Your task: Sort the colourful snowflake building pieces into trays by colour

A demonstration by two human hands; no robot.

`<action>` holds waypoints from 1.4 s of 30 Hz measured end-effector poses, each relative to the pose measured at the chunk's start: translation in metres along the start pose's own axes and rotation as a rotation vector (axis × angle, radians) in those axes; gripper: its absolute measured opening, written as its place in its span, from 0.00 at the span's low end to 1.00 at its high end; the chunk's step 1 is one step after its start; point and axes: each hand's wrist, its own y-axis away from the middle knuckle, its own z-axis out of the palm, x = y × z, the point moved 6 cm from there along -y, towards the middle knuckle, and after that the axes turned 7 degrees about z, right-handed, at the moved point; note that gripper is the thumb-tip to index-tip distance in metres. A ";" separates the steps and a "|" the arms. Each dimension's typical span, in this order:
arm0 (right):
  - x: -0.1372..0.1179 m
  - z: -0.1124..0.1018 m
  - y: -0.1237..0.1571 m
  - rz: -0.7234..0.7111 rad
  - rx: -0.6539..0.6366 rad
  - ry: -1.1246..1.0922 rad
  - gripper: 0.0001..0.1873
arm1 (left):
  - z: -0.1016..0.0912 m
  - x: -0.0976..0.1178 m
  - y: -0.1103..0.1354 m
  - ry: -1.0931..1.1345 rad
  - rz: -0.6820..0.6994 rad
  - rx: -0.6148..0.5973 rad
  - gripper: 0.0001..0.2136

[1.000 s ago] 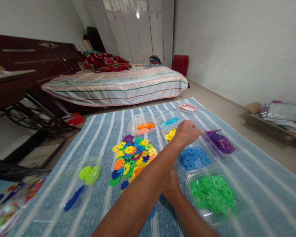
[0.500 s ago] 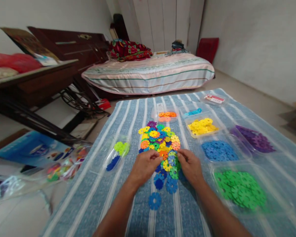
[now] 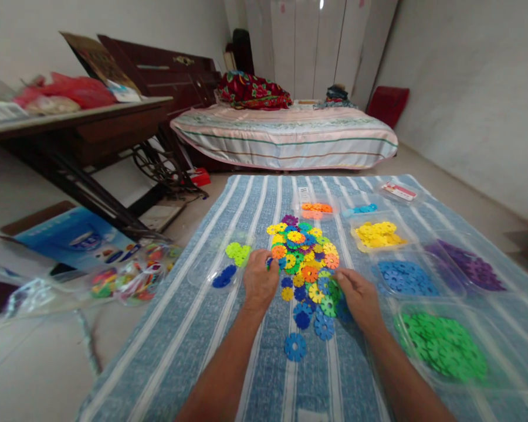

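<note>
A mixed pile of flower-shaped plastic discs [image 3: 310, 274] in many colours lies on the striped cloth. At its left edge my left hand [image 3: 260, 280] has its fingers curled over a dark blue disc [image 3: 269, 264], which they partly hide. On the pile's right side my right hand [image 3: 359, 296] has its fingers closed together, with their tips at some green discs [image 3: 334, 290]; whether one is gripped is hidden. Loose blue discs [image 3: 295, 347] lie in front of the pile. Left of my left hand, a clear tray [image 3: 206, 264] holds lime green and dark blue discs.
Clear trays hold sorted discs: green [image 3: 442, 346], blue [image 3: 407, 277], purple [image 3: 470, 264], yellow [image 3: 381, 234], light blue [image 3: 363, 208] and orange [image 3: 317, 208]. A lidded box [image 3: 399, 191] sits far right. Beyond are a bed [image 3: 286, 138] and, left, a sewing table [image 3: 92, 126].
The view has shifted, moving the scene rightward. My left hand has moved left, from the pile's front middle to its left edge. My right hand stays beside the green discs.
</note>
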 end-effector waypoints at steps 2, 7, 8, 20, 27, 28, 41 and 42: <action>-0.001 0.000 0.001 0.001 -0.018 0.000 0.19 | 0.004 -0.002 -0.003 -0.033 -0.007 0.013 0.07; -0.002 0.001 0.003 -0.002 -0.030 0.020 0.18 | 0.014 0.004 -0.006 -0.064 0.033 -0.050 0.08; -0.002 0.001 0.004 -0.004 -0.025 0.027 0.18 | 0.013 0.008 -0.004 -0.060 0.047 -0.063 0.08; 0.003 0.001 0.003 0.030 0.016 0.067 0.18 | -0.005 0.056 0.079 0.028 0.224 -0.663 0.09; 0.002 0.001 0.004 0.014 0.030 0.062 0.18 | 0.001 0.054 0.086 0.039 0.200 -0.734 0.07; 0.003 0.001 0.004 0.017 0.029 0.056 0.18 | 0.002 0.053 0.086 0.055 0.181 -0.722 0.06; 0.008 0.001 0.003 0.046 0.017 0.008 0.18 | -0.089 0.000 -0.010 -0.135 -0.032 -0.394 0.04; 0.008 0.001 0.003 0.046 0.016 0.009 0.18 | -0.094 -0.009 -0.019 -0.191 -0.048 -0.390 0.05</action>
